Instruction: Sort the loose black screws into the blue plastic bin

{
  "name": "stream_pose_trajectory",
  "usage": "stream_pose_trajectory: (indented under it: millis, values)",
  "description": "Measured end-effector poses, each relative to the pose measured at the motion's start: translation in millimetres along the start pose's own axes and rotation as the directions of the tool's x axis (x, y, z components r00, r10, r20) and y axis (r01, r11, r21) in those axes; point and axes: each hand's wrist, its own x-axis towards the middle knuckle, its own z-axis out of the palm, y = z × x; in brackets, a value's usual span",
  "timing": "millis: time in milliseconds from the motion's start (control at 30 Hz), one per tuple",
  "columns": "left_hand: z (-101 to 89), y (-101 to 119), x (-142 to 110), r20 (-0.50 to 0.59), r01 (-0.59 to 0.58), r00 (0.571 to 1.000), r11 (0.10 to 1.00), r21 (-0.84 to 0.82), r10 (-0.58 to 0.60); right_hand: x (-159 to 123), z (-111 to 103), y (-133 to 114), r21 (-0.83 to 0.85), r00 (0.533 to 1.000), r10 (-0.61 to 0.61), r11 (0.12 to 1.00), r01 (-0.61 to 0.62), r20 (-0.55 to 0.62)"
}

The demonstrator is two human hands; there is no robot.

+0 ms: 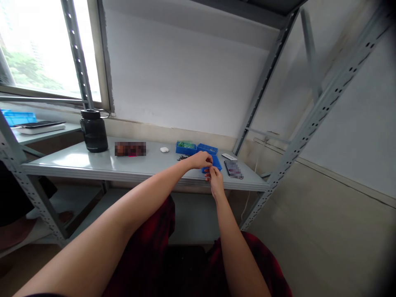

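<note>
My left hand (201, 160) and my right hand (214, 177) meet over the front blue tray (217, 162), fingertips pinched close together. Whatever lies between the fingers is too small to make out. Behind them stand a blue bin (186, 151) with green pieces inside and another blue bin (208, 148) with small bits in it. A little pile of dark small parts (183, 158) lies on the shelf just left of my left hand.
On the grey metal shelf (148, 167) are a black bottle (93, 132), a blurred reddish item (130, 149), a white earbud case (164, 150) and a phone (233, 169). Slotted uprights (309, 128) frame the right side. Part of another person (18, 206) shows at the left.
</note>
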Motion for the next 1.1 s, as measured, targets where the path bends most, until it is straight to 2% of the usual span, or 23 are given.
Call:
stream_pose_trajectory:
  millis: [200, 467, 767, 933, 1100]
  values:
    - [1.0, 3, 1, -0.067, 0.035, 0.997, 0.999, -0.030, -0.037, 1, -2, 0, -0.021, 0.999, 0.031, 0.999, -0.032, -0.036]
    - [-1.5, 8, -2, 0.038, 0.056, 0.997, 0.976, 0.208, -0.065, 1, -3, -2, -0.014, 0.999, 0.031, 0.999, -0.031, -0.030]
    - [-0.1, 12, -2, 0.091, 0.001, 0.996, 0.974, 0.225, -0.022, 0, -3, -3, -0.012, 0.999, 0.032, 0.999, -0.032, -0.030]
    - [-1.0, 11, -4, 0.070, 0.044, 0.996, 0.973, 0.225, -0.061, -1, -4, -5, 0.018, 0.998, 0.039, 0.999, -0.038, -0.046]
    - [-3.2, 9, -6, 0.098, 0.108, 0.986, 0.964, 0.243, -0.135, -1, -5, -5, -0.005, 0.997, 0.030, 1.000, -0.031, -0.071]
